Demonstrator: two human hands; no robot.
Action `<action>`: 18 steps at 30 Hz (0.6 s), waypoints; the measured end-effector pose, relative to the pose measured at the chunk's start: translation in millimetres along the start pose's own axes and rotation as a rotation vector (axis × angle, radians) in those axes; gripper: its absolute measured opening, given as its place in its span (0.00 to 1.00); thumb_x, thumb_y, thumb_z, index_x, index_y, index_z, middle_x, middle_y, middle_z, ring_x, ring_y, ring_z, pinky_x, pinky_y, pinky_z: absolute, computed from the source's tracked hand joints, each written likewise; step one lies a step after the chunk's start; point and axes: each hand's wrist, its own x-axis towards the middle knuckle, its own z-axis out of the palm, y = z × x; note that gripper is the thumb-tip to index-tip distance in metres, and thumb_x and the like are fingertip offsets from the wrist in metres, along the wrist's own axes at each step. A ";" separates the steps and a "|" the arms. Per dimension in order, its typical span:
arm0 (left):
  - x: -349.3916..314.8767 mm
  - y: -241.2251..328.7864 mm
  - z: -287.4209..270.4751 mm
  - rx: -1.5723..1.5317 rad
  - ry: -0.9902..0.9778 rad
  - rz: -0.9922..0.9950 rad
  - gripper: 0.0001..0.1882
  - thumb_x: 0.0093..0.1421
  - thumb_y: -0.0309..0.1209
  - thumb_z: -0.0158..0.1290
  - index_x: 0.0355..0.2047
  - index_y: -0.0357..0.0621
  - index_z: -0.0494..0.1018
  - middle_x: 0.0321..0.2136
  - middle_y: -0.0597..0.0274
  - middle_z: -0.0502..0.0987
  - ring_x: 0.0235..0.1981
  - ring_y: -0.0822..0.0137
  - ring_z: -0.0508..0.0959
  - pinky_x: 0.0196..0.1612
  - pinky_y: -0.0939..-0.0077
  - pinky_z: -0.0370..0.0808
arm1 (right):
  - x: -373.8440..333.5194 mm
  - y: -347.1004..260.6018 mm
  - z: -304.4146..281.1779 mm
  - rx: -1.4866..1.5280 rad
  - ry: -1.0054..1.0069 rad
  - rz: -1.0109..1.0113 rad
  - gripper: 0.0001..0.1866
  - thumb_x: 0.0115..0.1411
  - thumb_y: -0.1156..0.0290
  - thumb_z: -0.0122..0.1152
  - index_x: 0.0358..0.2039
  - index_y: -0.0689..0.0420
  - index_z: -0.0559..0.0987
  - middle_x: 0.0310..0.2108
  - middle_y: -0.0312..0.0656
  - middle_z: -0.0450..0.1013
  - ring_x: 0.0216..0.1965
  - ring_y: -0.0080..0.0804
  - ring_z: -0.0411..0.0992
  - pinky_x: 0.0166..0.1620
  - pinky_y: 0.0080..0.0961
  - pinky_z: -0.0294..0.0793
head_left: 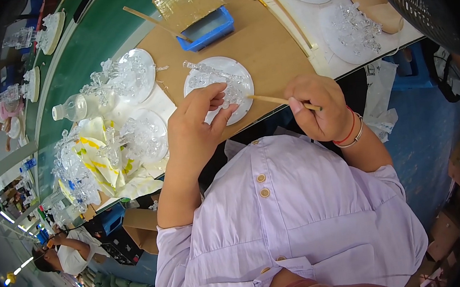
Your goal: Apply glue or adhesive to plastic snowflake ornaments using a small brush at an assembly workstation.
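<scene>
In front of me lies a round white disc on brown cardboard, with clear plastic parts on it. My left hand reaches over its near left side, fingers curled, thumb and forefinger around a clear plastic piece. How firmly they grip it is hard to see. To the right, my right hand is closed around a thin wooden stick, held slantwise. The stick's tip meets the clear piece near the left fingertips.
A blue tray with another wooden stick stands beyond the disc. More discs bearing clear parts sit left and right. A plastic bottle lies left by yellow-white wrapping. A dark fan grille rises at far right.
</scene>
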 end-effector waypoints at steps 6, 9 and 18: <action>-0.7 0.7 -2.8 -0.006 -0.007 -0.007 0.21 0.46 0.25 0.67 0.41 0.38 0.75 0.31 0.59 0.79 0.31 0.69 0.80 0.37 0.78 0.77 | -5.1 -5.8 8.5 0.068 -0.010 -0.037 0.06 0.51 0.85 0.51 0.30 0.61 0.68 0.24 0.46 0.70 0.20 0.38 0.69 0.24 0.30 0.68; -2.6 -0.5 -9.0 -0.044 0.030 -0.016 0.21 0.46 0.25 0.67 0.41 0.37 0.74 0.30 0.58 0.78 0.31 0.68 0.79 0.38 0.77 0.76 | -5.9 -5.2 8.5 0.075 -0.021 -0.036 0.06 0.52 0.85 0.51 0.30 0.61 0.68 0.25 0.45 0.70 0.20 0.38 0.69 0.24 0.30 0.68; 42.0 1.0 -27.6 0.249 0.067 0.402 0.17 0.47 0.20 0.61 0.39 0.43 0.75 0.39 0.58 0.77 0.41 0.55 0.76 0.42 0.64 0.73 | 0.2 1.4 -18.1 -0.077 0.256 0.073 0.00 0.59 0.80 0.49 0.31 0.63 0.69 0.25 0.48 0.71 0.21 0.31 0.68 0.26 0.24 0.68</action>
